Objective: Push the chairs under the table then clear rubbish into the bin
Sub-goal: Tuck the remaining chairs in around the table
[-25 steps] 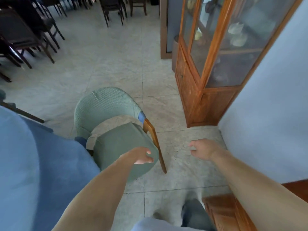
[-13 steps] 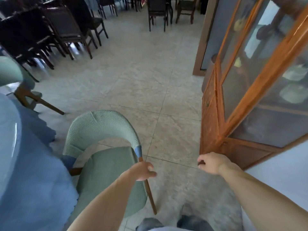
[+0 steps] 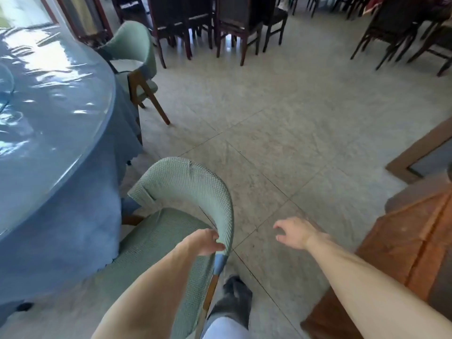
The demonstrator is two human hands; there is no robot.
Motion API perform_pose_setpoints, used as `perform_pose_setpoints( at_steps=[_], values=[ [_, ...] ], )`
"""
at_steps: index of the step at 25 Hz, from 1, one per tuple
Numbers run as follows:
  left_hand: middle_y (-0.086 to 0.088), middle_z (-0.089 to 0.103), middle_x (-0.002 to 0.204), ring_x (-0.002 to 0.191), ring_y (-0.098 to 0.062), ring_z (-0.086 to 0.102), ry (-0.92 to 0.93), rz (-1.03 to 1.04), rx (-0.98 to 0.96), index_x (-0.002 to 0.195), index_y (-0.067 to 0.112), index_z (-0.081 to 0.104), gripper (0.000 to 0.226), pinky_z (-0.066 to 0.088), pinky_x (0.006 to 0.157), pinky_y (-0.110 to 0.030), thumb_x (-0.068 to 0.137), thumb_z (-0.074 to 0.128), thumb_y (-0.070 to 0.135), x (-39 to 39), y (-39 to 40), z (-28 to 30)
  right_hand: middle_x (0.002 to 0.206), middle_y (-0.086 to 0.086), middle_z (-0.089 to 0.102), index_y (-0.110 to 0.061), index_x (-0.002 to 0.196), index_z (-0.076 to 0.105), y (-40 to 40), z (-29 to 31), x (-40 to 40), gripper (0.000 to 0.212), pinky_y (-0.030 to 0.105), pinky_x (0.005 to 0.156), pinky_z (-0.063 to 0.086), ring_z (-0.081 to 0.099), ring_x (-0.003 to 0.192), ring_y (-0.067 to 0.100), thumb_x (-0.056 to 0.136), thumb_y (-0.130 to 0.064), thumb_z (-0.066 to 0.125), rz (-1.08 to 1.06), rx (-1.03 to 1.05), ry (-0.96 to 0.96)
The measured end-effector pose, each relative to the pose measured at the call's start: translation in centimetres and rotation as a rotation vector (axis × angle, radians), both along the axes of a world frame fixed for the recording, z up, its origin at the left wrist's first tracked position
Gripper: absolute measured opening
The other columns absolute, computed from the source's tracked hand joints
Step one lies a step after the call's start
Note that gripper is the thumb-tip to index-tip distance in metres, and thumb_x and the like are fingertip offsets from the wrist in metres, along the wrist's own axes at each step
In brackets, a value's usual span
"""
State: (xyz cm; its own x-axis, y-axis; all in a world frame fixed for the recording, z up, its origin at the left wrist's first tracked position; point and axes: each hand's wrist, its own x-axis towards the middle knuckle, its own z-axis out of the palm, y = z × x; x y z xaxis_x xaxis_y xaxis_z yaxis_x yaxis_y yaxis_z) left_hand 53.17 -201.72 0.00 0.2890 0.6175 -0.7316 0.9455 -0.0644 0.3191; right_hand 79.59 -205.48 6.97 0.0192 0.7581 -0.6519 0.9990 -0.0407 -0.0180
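A green fabric-covered chair (image 3: 186, 187) stands at the lower middle, its seat partly under the round table (image 3: 56, 113) with the blue cloth on the left. My left hand (image 3: 203, 242) grips the near end of the chair's curved backrest. My right hand (image 3: 293, 232) hovers over the floor to the right of the chair, fingers loosely curled, holding nothing. A second green chair (image 3: 133, 50) sits at the table's far side, seat turned toward the table. No rubbish or bin shows in this view.
Dark wooden chairs (image 3: 234, 23) crowd the back of the room. A wooden cabinet (image 3: 411, 243) stands close at the lower right. Open tiled floor (image 3: 281, 123) lies between them. My foot (image 3: 234, 294) is beside the near chair's leg.
The view has swung left, bringing the table top and the second green chair into sight. My left hand has moved up from the chair's leg onto the backrest end. My right hand has loosened.
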Motion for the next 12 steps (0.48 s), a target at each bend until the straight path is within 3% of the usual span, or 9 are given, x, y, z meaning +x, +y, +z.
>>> perform_pose_setpoints(
  at_steps=[6,12],
  values=[
    [0.001,0.053,0.144,0.130,-0.022,0.051,-0.088,0.320,-0.039,0.144,0.022,0.047,0.066,0.041,0.108,-0.037,0.090,0.055,0.059,-0.3,8.1,-1.1,0.140,0.010,0.054,-0.024,0.143,0.044,18.1,2.3,-4.2,0.047,0.035,0.102,0.042,0.052,0.128,0.026,0.098,-0.032,0.052,0.403,0.001,-0.073],
    [-0.002,0.052,0.145,0.131,-0.023,0.051,-0.214,0.727,-0.105,0.149,0.022,0.040,0.081,0.040,0.110,-0.038,0.082,0.061,0.064,-1.8,11.0,-0.7,0.138,0.005,0.052,-0.034,0.146,0.037,28.8,3.1,-14.5,0.053,0.037,0.097,0.045,0.054,0.126,0.025,0.095,-0.027,0.051,0.874,0.062,-0.091]
  ],
)
